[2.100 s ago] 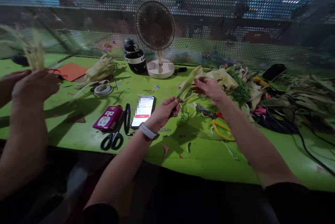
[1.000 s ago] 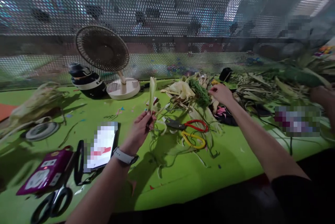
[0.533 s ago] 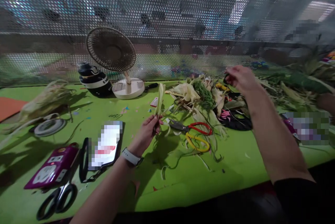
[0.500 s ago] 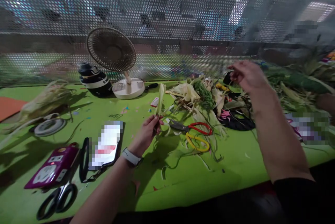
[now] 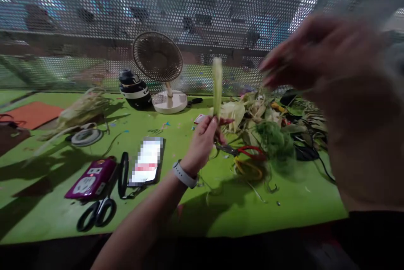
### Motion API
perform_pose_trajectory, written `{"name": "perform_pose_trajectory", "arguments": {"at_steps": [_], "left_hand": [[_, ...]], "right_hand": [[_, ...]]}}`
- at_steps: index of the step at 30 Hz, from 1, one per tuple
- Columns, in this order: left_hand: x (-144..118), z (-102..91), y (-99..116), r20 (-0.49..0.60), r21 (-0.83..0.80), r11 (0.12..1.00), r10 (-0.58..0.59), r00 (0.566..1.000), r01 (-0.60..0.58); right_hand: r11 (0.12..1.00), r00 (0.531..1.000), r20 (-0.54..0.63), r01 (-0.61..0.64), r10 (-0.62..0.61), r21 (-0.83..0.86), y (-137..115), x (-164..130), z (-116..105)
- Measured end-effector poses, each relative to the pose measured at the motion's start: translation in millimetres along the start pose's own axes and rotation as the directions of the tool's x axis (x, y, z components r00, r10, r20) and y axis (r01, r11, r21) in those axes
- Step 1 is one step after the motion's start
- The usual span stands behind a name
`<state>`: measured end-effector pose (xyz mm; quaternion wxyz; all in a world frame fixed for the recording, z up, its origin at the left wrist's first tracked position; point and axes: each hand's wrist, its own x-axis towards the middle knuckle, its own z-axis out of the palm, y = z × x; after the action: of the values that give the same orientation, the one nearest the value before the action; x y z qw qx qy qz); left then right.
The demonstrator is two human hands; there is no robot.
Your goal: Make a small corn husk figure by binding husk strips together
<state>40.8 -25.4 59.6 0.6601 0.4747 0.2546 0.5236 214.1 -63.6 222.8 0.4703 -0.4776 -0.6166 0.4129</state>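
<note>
My left hand (image 5: 203, 141), with a white watch on the wrist, pinches the base of a narrow pale green leaf strip (image 5: 217, 82) and holds it upright above the green table (image 5: 221, 215). My right hand (image 5: 312, 57) is raised close to the camera and heavily blurred. Its fingertips are pinched together, apparently on a thin green thread that leads down to a blurred green tangle (image 5: 275, 141). This tangle lies by the pile of leaves and husks (image 5: 249, 112). Red-handled scissors (image 5: 249, 152) and yellow-handled scissors (image 5: 249, 168) lie just right of my left hand.
A small fan (image 5: 159, 65) and a black-and-white bottle (image 5: 134, 89) stand at the back by the perforated metal screen. A phone (image 5: 147, 161), a purple power strip (image 5: 91, 177), black scissors (image 5: 96, 214), a tape roll (image 5: 86, 137), a husk bundle (image 5: 80, 112) and an orange sheet (image 5: 33, 114) lie at left.
My right hand rose from the husk pile towards the camera, and the green tangle shifted right. My left hand lifted the leaf strip higher. The view turned back to the left.
</note>
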Motion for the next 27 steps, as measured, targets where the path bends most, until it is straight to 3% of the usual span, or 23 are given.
{"name": "perform_pose_trajectory", "arguments": {"at_steps": [2, 3, 5, 8, 9, 10, 11, 12, 13, 15, 17, 19, 21, 22, 23, 25, 27], "left_hand": [[-6, 22.7, 12, 0.179, -0.090, 0.991, -0.080, 0.981, 0.097], [-10, 31.4, 15, 0.282, -0.124, 0.977, -0.130, 0.950, 0.171], [-18, 41.1, 14, 0.357, -0.174, 0.947, -0.196, 0.913, 0.271], [-23, 36.2, 8, 0.211, -0.258, 0.939, -0.172, 0.962, 0.225], [-22, 30.4, 7, 0.139, -0.263, 0.948, -0.147, 0.979, 0.179], [-20, 23.0, 8, 0.072, -0.242, 0.960, -0.124, 0.990, 0.138], [-18, 14.1, 12, -0.017, -0.199, 0.976, -0.093, 0.995, 0.088], [-15, 3.9, 17, -0.076, -0.123, 0.991, -0.054, 0.996, 0.045], [-13, -7.2, 25, -0.108, -0.014, 1.000, 0.011, 0.994, -0.012], [-9, -30.6, 43, -0.122, 0.251, 0.955, 0.191, 0.974, -0.156], [-7, -51.6, 61, -0.128, 0.555, 0.795, 0.375, 0.918, -0.247], [-4, -66.6, 73, -0.135, 0.835, 0.521, 0.504, 0.853, -0.175], [-1, -75.0, 74, -0.112, 0.938, 0.341, 0.465, 0.878, -0.061], [2, -77.2, 72, -0.117, 0.948, 0.317, 0.408, 0.905, -0.021], [5, -78.3, 69, -0.134, 0.943, 0.333, 0.357, 0.924, 0.009], [15, -78.1, 63, -0.171, 0.921, 0.390, 0.350, 0.921, 0.023], [28, -74.5, 60, -0.180, 0.886, 0.464, 0.339, 0.923, 0.002]], "right_hand": [[0.981, 0.975, 0.121, 0.189, -0.184, -0.037, 3, 2, 14], [0.960, 0.953, 0.138, 0.278, -0.269, -0.044, 8, 2, 17], [0.932, 0.932, 0.019, 0.362, -0.362, -0.029, 26, -1, 13], [0.917, 0.887, -0.233, 0.395, -0.398, -0.063, 79, -20, -3], [0.924, 0.917, -0.150, 0.344, -0.369, -0.168, 102, -30, -8], [0.901, 0.963, 0.019, 0.259, -0.270, -0.348, 126, -41, -14], [0.883, 0.976, 0.102, 0.219, -0.194, -0.415, 148, -53, -20], [0.859, 0.977, 0.163, 0.200, -0.139, -0.472, 169, -63, -28], [0.765, 0.974, 0.222, 0.179, -0.048, -0.619, 186, -72, -37], [0.569, 0.984, 0.172, 0.119, 0.042, -0.814, 209, -82, -59], [0.476, 0.992, 0.122, 0.104, 0.008, -0.873, 216, -84, -81], [0.420, 0.997, 0.076, 0.068, 0.002, -0.905, 213, -81, -97], [0.424, 0.999, 0.053, 0.045, 0.006, -0.904, 207, -77, -104], [0.458, 0.998, 0.065, 0.054, 0.008, -0.887, 204, -75, -106], [0.506, 0.997, 0.077, 0.062, 0.007, -0.860, 201, -72, -108], [0.612, 1.000, 0.023, 0.019, -0.002, -0.790, 197, -63, -116], [0.702, 0.982, -0.186, -0.121, -0.017, -0.702, 195, -51, -132]]}}
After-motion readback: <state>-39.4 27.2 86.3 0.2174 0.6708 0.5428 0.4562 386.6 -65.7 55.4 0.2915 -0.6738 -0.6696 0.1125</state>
